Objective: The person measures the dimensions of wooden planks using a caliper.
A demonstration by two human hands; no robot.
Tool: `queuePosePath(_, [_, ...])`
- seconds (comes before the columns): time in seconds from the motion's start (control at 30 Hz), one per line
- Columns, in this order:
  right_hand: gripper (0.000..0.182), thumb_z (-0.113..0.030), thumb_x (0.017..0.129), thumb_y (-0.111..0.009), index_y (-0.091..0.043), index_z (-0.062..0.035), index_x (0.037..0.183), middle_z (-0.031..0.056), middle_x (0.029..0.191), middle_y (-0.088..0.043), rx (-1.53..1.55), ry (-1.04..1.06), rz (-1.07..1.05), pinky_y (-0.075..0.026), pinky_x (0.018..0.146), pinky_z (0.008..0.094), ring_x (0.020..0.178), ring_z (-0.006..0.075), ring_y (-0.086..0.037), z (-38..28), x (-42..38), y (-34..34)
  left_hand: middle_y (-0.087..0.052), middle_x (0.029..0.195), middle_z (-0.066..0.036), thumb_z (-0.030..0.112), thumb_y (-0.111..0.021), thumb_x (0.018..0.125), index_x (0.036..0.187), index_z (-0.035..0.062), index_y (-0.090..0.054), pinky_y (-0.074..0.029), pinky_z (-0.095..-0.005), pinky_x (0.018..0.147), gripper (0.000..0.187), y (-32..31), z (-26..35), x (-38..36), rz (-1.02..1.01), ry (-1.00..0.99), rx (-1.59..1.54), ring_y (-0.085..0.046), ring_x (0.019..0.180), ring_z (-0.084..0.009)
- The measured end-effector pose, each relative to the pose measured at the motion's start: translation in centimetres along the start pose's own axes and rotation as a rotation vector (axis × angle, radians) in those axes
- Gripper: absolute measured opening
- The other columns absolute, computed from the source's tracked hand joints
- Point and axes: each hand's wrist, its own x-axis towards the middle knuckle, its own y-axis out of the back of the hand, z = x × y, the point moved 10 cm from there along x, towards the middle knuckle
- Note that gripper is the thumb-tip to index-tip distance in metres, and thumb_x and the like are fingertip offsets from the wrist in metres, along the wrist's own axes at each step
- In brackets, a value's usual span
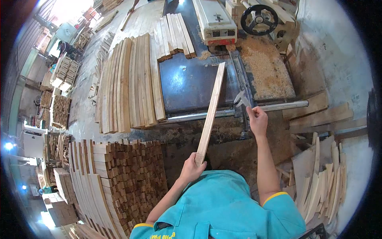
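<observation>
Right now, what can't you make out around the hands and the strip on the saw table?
Head view only:
- Left hand: its palm side and grip on the wooden strip are turned away.
- Right hand: its fingers hide how it holds the metal caliper; the scale is too small to read.
- Shirt lettering: cut off by the bottom edge.
- Machine label: too small and distorted.

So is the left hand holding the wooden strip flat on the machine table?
No: the left hand grips the near end of the wooden strip, which slants up over the machine table while the right hand holds a caliper.
</observation>
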Motion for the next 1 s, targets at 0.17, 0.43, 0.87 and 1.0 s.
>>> queuePosePath(0.17, [0.053,-0.053,0.097,-0.07,-0.062,-0.0032,0.083,0.0025,0.062,-0.054,0.096,0.03,-0.141,-0.038,0.054,0.0344,0.058,0.0117,-0.048,-1.3,-3.8,-1.8,-0.072,0.106,-0.024,0.019,-0.076,0.087,0.124,-0.0024,-0.056,-0.057,-0.0443,0.087,0.048,1.3,1.8,-1.6,0.045,-0.048,0.014,-0.073,0.1,-0.0371])
queuePosePath(0.43, [0.037,-0.036,0.096,-0.075,-0.061,-0.0033,0.105,0.0149,0.081,-0.07,0.031,0.14,-0.246,-0.052,0.066,0.041,0.073,0.0317,-0.07,-6.2,-4.9,-3.0,-0.072,0.102,-0.018,0.012,-0.077,0.084,0.123,0.0008,-0.058,-0.056,-0.0396,0.084,0.045,3.1,4.5,-4.4,0.11,-0.047,0.026,-0.073,0.095,-0.0299])
queuePosePath(0.87, [0.032,-0.028,0.091,-0.079,-0.066,-0.0102,0.114,0.0132,0.098,-0.075,-0.121,0.413,-0.302,-0.059,0.071,0.043,0.085,0.0357,-0.074,-10.6,-5.2,-3.4,-0.071,0.108,-0.016,0.007,-0.079,0.081,0.126,0.0001,-0.058,-0.055,-0.0365,0.089,0.05,4.0,7.2,-6.4,0.167,-0.101,0.022,-0.071,0.101,-0.026])
queuePosePath(1.0, [0.032,-0.031,0.088,-0.081,-0.07,-0.0113,0.111,0.0104,0.099,-0.076,-0.129,0.445,-0.226,-0.06,0.066,0.0411,0.082,0.0318,-0.075,-10.6,-5.3,-2.9,-0.071,0.108,-0.015,0.007,-0.079,0.081,0.127,0.0,-0.058,-0.055,-0.0369,0.09,0.051,3.9,7.3,-6.6,0.167,-0.098,-0.019,-0.071,0.101,-0.0256])
